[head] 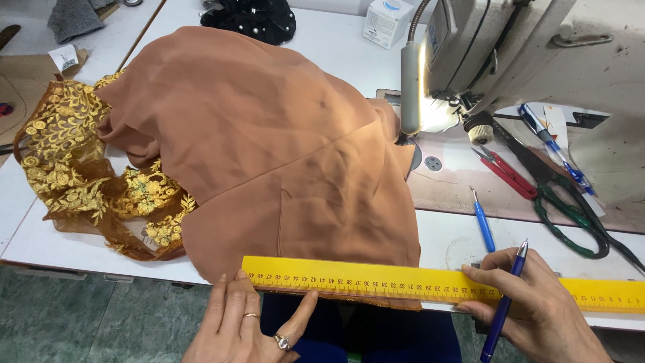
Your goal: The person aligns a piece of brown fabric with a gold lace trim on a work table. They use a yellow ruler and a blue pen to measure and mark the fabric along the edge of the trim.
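The head view shows a yellow ruler [437,284] lying along the near edge of the table [67,245], on top of the lower hem of a brown cloth [282,161]. The left hand [245,323] presses the ruler's left end with its fingers [236,290] spread flat, the thumb touching the ruler's near side. The right hand [531,306] rests on the ruler further right, beyond the cloth's corner, and its fingers pinch a blue pen [505,299] with the tip upward, away from the cloth. I think the main risk is slipping: the cloth is thin and hangs a little over the near edge, so it could slide or wrinkle under the ruler if one hand lifts, and a line would then come out crooked. The ruler's middle has no hand on it, so it may also turn. Scissors [571,208] and a small blue tool [482,225] lie near the sewing machine [484,47], apart from both hands.
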